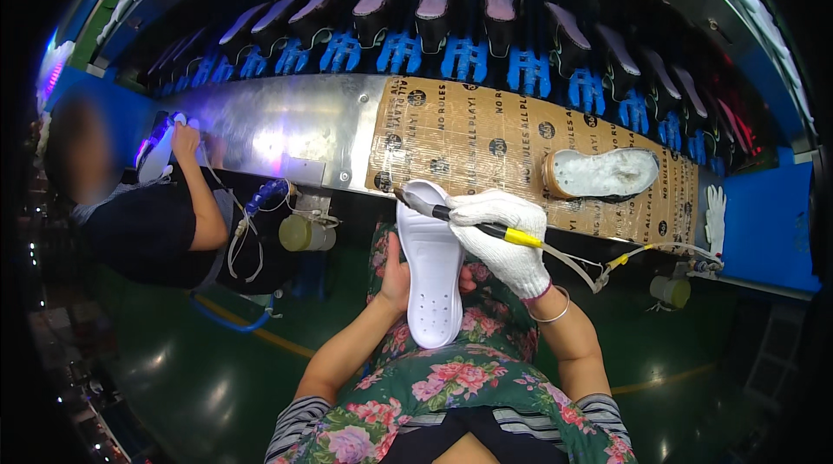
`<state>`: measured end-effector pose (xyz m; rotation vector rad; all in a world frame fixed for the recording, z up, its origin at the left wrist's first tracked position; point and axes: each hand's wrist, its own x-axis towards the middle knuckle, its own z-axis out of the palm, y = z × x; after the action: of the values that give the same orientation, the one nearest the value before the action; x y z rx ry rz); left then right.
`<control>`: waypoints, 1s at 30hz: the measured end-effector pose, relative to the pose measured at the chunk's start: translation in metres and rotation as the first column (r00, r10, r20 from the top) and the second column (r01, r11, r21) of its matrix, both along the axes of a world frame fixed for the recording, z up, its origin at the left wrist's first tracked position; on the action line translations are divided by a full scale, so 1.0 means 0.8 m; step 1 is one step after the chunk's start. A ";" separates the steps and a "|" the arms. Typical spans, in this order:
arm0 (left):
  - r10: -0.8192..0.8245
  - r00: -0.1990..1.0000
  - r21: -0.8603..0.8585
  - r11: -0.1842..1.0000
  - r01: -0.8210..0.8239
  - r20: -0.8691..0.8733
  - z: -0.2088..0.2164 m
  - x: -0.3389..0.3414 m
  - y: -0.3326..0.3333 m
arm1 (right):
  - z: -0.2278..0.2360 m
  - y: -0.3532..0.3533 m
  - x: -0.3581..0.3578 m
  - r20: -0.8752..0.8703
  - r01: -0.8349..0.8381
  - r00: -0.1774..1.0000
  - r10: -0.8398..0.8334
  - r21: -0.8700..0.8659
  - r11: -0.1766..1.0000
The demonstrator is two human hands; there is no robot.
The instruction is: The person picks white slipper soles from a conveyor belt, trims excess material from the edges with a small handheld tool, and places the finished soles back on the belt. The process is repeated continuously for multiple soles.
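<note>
A white shoe sole (431, 264) lies lengthwise in front of me, its hollow inner side facing up, with small holes toward its near end. My bare left hand (397, 280) grips it from the left and beneath; some fingertips show past its right edge. In a white knitted glove, my right hand (501, 234) closes around a black-handled brush (490, 228) with a yellow band and a tube running from its rear. The brush's bristles touch the sole's far end, near the rim.
On the cardboard-covered bench (468, 130) lies a whitish sole-shaped piece in a holder (603, 173). Beyond it runs a row of shoe lasts on blue clamps (465, 58). A white glove (714, 219) hangs at the right. A co-worker (147, 221) handles a shoe part at the left.
</note>
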<state>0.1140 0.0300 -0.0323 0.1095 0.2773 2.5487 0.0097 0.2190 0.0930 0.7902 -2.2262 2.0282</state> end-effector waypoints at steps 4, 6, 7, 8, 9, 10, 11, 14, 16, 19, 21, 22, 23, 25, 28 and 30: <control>0.371 0.892 -0.441 0.867 -0.233 0.258 0.045 -0.030 0.015 | 0.014 -0.009 -0.008 -0.240 -0.017 0.970 0.033 0.072 0.997; 0.407 0.900 -0.494 0.821 -0.286 0.156 0.064 -0.042 0.023 | 0.012 -0.014 -0.012 -0.349 0.009 0.937 0.032 0.116 0.993; 0.421 0.901 -0.518 0.796 -0.313 0.103 0.067 -0.046 0.026 | 0.011 -0.017 -0.014 -0.401 0.024 0.915 0.033 0.135 0.990; 0.438 0.896 -0.495 0.796 -0.347 0.076 0.062 -0.050 0.028 | 0.011 -0.019 -0.019 -0.470 0.062 0.883 0.017 0.154 0.986; 0.444 0.895 -0.523 0.775 -0.355 0.050 0.062 -0.050 0.033 | 0.008 -0.020 -0.025 -0.522 0.106 0.853 -0.003 0.168 0.980; 0.449 0.893 -0.550 0.752 -0.364 0.023 0.065 -0.051 0.037 | 0.004 -0.022 -0.031 -0.572 0.150 0.820 -0.021 0.180 0.972; 0.453 0.891 -0.575 0.728 -0.372 -0.003 0.068 -0.051 0.041 | 0.001 -0.023 -0.034 -0.620 0.194 0.784 -0.036 0.189 0.963; 0.414 0.909 -0.620 0.705 -0.345 -0.034 0.065 -0.049 0.040 | 0.007 -0.033 -0.021 -0.615 0.125 0.787 0.054 0.244 0.962; 0.415 0.910 -0.580 0.735 -0.350 -0.022 0.050 -0.047 0.033 | 0.001 -0.040 -0.010 -0.557 -0.009 0.823 0.116 0.192 0.981; 0.452 0.890 -0.371 0.839 -0.397 0.069 0.048 -0.055 0.026 | 0.016 -0.024 -0.012 -0.361 -0.175 0.909 0.210 0.127 0.976; 0.538 0.842 -0.541 0.696 -0.472 -0.042 0.055 -0.057 0.032 | 0.008 -0.019 -0.030 -0.416 0.003 0.909 0.023 0.062 0.998; 0.526 0.849 -0.522 0.709 -0.474 -0.055 0.053 -0.056 0.030 | 0.004 -0.022 -0.032 -0.478 0.042 0.878 0.009 0.095 0.995; 0.514 0.855 -0.504 0.722 -0.474 -0.067 0.051 -0.056 0.026 | 0.000 -0.029 -0.031 -0.538 0.082 0.843 -0.002 0.126 0.989; 0.484 0.875 -0.507 0.756 -0.414 0.008 0.011 -0.054 0.009 | -0.015 -0.039 -0.019 -0.597 -0.022 0.796 0.106 0.146 0.989; 0.533 0.840 -0.513 0.695 -0.504 -0.103 -0.005 -0.051 -0.003 | -0.007 -0.032 -0.013 -0.427 -0.215 0.874 0.232 0.089 0.973; 0.542 0.832 -0.507 0.688 -0.519 -0.116 0.039 -0.062 0.000 | -0.007 -0.025 -0.026 -0.315 -0.230 0.925 0.215 -0.011 0.973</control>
<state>0.0642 0.0297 -0.0008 -0.2807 1.1236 2.9228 -0.0109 0.1988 0.0878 1.3097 -1.9828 1.8704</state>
